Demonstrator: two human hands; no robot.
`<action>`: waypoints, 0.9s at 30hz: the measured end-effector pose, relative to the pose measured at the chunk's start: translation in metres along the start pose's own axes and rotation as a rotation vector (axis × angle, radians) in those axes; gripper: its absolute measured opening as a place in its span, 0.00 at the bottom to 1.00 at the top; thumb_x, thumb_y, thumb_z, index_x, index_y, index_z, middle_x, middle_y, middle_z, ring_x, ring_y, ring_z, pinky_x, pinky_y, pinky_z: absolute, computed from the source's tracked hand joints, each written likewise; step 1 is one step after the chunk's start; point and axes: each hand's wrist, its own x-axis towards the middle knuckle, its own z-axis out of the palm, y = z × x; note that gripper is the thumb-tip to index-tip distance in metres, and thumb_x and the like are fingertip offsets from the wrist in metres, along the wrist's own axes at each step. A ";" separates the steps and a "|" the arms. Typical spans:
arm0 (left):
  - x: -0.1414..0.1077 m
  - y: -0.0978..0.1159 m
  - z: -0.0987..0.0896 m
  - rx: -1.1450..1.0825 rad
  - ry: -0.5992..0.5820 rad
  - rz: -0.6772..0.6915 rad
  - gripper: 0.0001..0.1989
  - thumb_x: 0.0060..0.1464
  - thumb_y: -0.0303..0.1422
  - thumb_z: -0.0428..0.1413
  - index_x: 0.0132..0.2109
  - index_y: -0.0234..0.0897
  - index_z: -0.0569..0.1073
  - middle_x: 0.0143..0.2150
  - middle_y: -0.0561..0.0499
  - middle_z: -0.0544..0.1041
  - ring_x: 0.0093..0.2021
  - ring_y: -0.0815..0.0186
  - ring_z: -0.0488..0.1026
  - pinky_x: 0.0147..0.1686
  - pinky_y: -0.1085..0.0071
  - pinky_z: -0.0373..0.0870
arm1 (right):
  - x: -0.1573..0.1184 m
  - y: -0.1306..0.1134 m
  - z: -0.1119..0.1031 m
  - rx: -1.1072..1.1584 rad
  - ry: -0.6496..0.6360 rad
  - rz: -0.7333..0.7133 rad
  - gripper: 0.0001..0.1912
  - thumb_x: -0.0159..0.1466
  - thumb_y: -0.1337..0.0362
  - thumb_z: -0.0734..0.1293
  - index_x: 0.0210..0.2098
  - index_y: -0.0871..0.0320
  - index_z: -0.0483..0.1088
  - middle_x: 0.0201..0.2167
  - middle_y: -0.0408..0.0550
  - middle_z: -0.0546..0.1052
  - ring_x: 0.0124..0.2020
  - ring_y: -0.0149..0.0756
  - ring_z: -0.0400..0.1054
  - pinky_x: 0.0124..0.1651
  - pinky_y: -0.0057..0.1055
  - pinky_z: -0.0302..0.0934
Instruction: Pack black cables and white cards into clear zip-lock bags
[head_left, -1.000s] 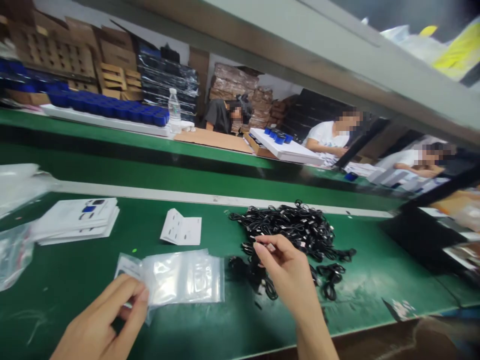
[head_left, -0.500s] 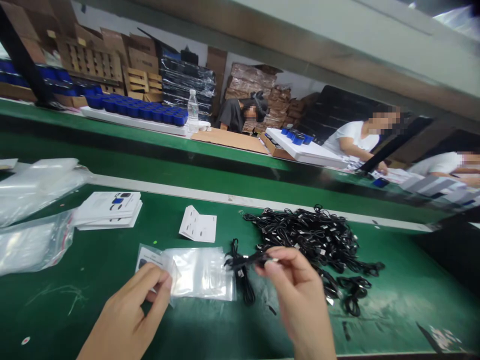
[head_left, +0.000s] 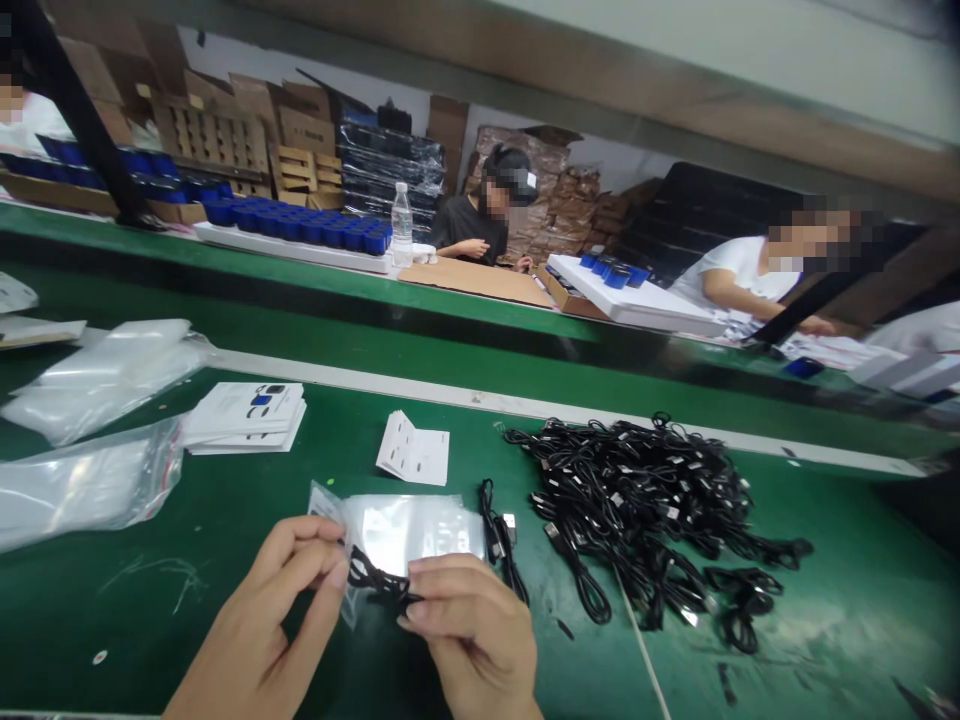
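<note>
My left hand [head_left: 289, 590] pinches a clear plastic bag [head_left: 325, 500] by its edge, with printed paper showing faintly inside. In my right hand [head_left: 476, 620] is a bundled black USB cable [head_left: 375, 578], its far end at the bag's opening beside my left fingertips. How far the cable reaches into the bag I cannot tell. Under and behind my hands lies a stack of flat clear bags [head_left: 409, 525]. Another coiled cable [head_left: 501, 545] rests just right of that stack. A large heap of black cables [head_left: 637, 490] spreads farther right.
A folded leaflet [head_left: 415, 450] stands behind the bags, with a pile of printed booklets [head_left: 247, 415] to its left. Larger plastic bags [head_left: 97, 485] lie at far left. Across the bench are blue cups [head_left: 300, 225], a water bottle [head_left: 402, 225] and several people at work.
My right hand has moved left from beside the cable heap, bringing the cable to the bag in my left hand. The view has shifted slightly.
</note>
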 end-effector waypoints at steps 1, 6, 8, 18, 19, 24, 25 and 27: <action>-0.001 0.000 0.000 -0.011 -0.018 -0.009 0.11 0.61 0.42 0.44 0.38 0.43 0.66 0.52 0.51 0.61 0.52 0.63 0.66 0.45 0.73 0.67 | -0.001 0.000 0.002 0.003 0.013 -0.018 0.10 0.60 0.74 0.67 0.36 0.52 0.76 0.30 0.47 0.81 0.34 0.38 0.76 0.36 0.33 0.73; -0.005 0.007 0.000 -0.067 0.009 0.026 0.09 0.62 0.39 0.43 0.38 0.44 0.66 0.53 0.52 0.61 0.57 0.64 0.61 0.54 0.70 0.60 | -0.005 -0.002 0.014 -0.031 0.017 -0.052 0.09 0.62 0.73 0.66 0.37 0.54 0.75 0.31 0.50 0.81 0.36 0.38 0.76 0.39 0.33 0.72; -0.007 0.010 0.002 -0.095 0.070 0.055 0.08 0.62 0.37 0.44 0.39 0.44 0.65 0.52 0.53 0.61 0.57 0.66 0.61 0.55 0.70 0.59 | -0.005 -0.005 0.019 -0.114 0.014 -0.056 0.09 0.63 0.73 0.65 0.37 0.55 0.75 0.31 0.51 0.80 0.35 0.37 0.75 0.38 0.30 0.71; -0.015 0.015 0.001 -0.019 0.210 0.085 0.09 0.58 0.37 0.49 0.33 0.43 0.70 0.51 0.48 0.68 0.52 0.60 0.69 0.42 0.70 0.73 | -0.029 -0.005 0.038 -0.383 -0.002 0.048 0.11 0.66 0.69 0.61 0.43 0.52 0.72 0.33 0.47 0.80 0.30 0.36 0.73 0.32 0.30 0.69; -0.015 0.015 0.001 -0.027 0.215 0.095 0.09 0.58 0.37 0.49 0.33 0.43 0.71 0.51 0.48 0.68 0.52 0.59 0.69 0.43 0.69 0.73 | -0.029 -0.005 0.037 -0.398 -0.027 0.034 0.10 0.66 0.70 0.61 0.41 0.53 0.73 0.33 0.47 0.80 0.31 0.37 0.74 0.33 0.30 0.69; -0.015 0.014 0.002 -0.070 0.174 0.114 0.09 0.58 0.36 0.48 0.31 0.42 0.70 0.51 0.49 0.66 0.54 0.61 0.67 0.44 0.71 0.71 | -0.010 -0.016 0.023 -0.465 -0.413 -0.040 0.14 0.69 0.70 0.55 0.40 0.61 0.72 0.36 0.52 0.80 0.35 0.41 0.75 0.39 0.33 0.70; -0.015 0.013 0.002 -0.082 0.164 0.130 0.09 0.58 0.35 0.48 0.31 0.43 0.69 0.51 0.50 0.66 0.54 0.62 0.66 0.46 0.71 0.69 | -0.006 -0.017 0.019 -0.457 -0.470 -0.033 0.16 0.70 0.69 0.53 0.39 0.61 0.72 0.34 0.51 0.80 0.34 0.40 0.74 0.38 0.33 0.70; -0.016 0.014 0.003 -0.100 0.174 0.191 0.08 0.57 0.33 0.48 0.31 0.44 0.69 0.49 0.51 0.65 0.55 0.63 0.65 0.49 0.70 0.64 | -0.002 -0.018 0.013 -0.453 -0.450 0.016 0.15 0.70 0.65 0.55 0.35 0.57 0.71 0.27 0.47 0.78 0.28 0.37 0.73 0.32 0.30 0.68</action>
